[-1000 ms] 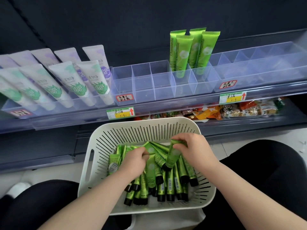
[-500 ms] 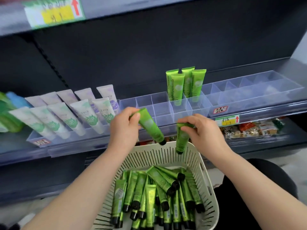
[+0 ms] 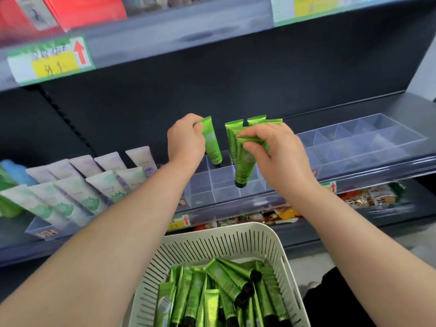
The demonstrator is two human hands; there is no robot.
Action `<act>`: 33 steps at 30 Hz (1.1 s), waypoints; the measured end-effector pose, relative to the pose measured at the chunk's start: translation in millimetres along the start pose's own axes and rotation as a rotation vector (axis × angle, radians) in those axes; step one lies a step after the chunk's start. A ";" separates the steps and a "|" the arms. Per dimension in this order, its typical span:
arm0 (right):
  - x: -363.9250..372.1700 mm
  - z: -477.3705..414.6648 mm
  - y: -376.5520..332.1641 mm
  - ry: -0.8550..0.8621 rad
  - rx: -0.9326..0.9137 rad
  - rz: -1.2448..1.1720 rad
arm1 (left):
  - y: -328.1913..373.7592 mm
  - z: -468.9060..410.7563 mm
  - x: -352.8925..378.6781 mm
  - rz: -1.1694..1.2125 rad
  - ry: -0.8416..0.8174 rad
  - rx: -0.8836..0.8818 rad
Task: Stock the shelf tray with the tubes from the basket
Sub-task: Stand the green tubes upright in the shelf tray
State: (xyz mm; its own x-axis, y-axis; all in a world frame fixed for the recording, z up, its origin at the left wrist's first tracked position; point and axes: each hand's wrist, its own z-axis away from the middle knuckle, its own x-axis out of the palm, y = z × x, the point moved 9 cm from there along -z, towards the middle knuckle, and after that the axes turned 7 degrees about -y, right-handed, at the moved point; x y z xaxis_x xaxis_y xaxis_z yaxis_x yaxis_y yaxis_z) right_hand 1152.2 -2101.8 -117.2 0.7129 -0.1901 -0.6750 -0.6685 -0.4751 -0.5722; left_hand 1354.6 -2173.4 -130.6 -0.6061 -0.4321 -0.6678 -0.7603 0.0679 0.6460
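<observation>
Holding one green tube each, both hands are at the clear shelf tray [image 3: 213,185], centre of frame. Left hand [image 3: 185,140] grips a tube [image 3: 212,143] cap-down over a back compartment; right hand [image 3: 271,147] pinches another tube [image 3: 244,168] by its flat end, over a front compartment. More tubes [image 3: 224,293] lie in the white basket [image 3: 212,241], bottom centre.

1. The green tubes [image 3: 213,143] I'm holding look like glossy, smooth plastic.
2. The shelf tray [image 3: 368,147] is clear, shiny plastic.
3. The basket [image 3: 219,244] is matt off-white slotted plastic.
4. The price label [image 3: 49,60] looks like paper.
</observation>
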 end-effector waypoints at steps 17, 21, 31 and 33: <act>20.8 -34.6 -9.2 -0.026 -0.040 0.095 | -10.5 -14.9 14.6 -0.104 -0.130 0.037; 27.4 -53.2 -18.5 0.012 -0.042 0.147 | -6.5 -3.4 0.6 -0.142 -0.117 0.110; 85.4 -83.1 -15.6 -0.137 -0.070 0.346 | -16.1 32.9 4.8 -0.328 -0.304 0.250; 93.0 -83.3 -10.6 -0.152 -0.061 0.370 | -17.7 34.5 4.1 -0.318 -0.298 0.244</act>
State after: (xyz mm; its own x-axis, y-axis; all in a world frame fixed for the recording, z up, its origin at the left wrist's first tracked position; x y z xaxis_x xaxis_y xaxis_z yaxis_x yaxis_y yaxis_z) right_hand 1243.2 -2186.0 -135.1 0.3842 -0.2308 -0.8939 -0.8568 -0.4498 -0.2521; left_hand 1357.5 -2145.3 -157.5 -0.3489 -0.1921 -0.9173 -0.9292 0.1984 0.3119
